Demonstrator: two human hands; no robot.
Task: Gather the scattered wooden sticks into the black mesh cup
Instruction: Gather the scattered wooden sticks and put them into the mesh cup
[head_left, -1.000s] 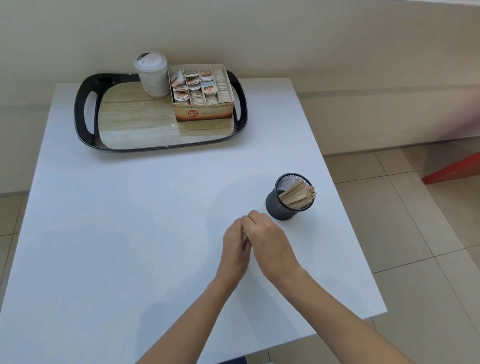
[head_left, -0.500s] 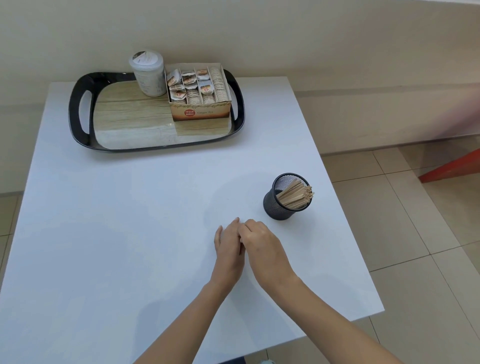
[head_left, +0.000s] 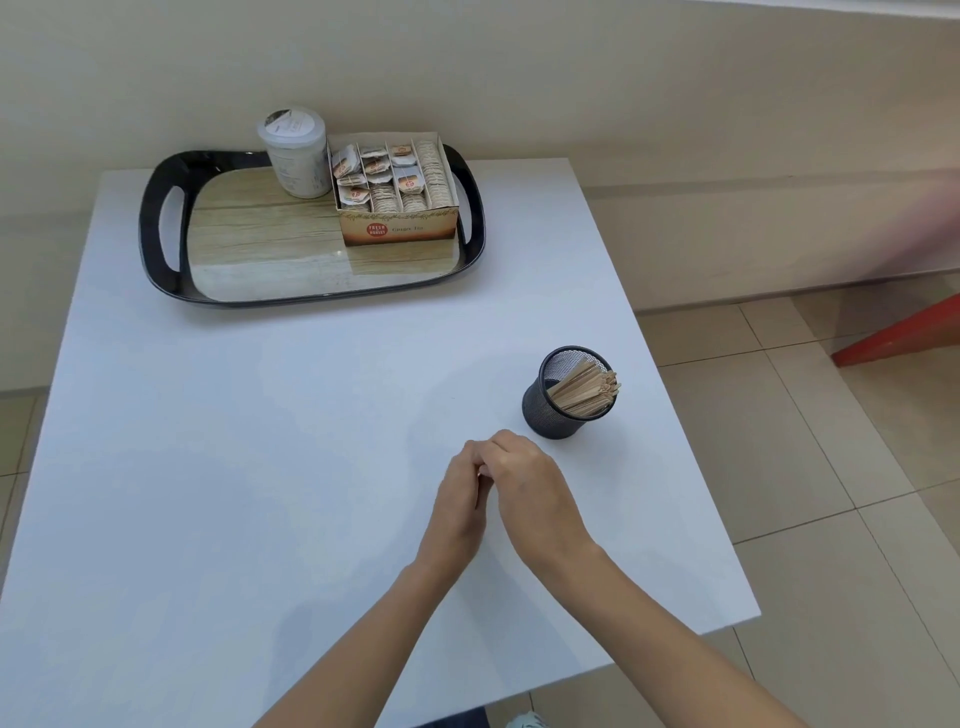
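Note:
The black mesh cup (head_left: 553, 410) stands upright near the right edge of the white table (head_left: 234, 441). A bundle of wooden sticks (head_left: 584, 391) leans out of it toward the right. I see no loose sticks on the tabletop. My left hand (head_left: 457, 499) and my right hand (head_left: 530, 488) rest together on the table just in front and left of the cup, fingertips touching, fingers curled. Whether anything lies between the fingers is hidden.
A black tray (head_left: 156, 228) with a wood-pattern base sits at the far side of the table. On it stand a white lidded jar (head_left: 296, 153) and an open box of tea bags (head_left: 397, 200). Tiled floor (head_left: 805, 467) and a red object (head_left: 904, 335) lie to the right.
The left hand's fingers spread flat half a second ago and have curled back against the right hand. Both hands stay in about the same spot by the cup.

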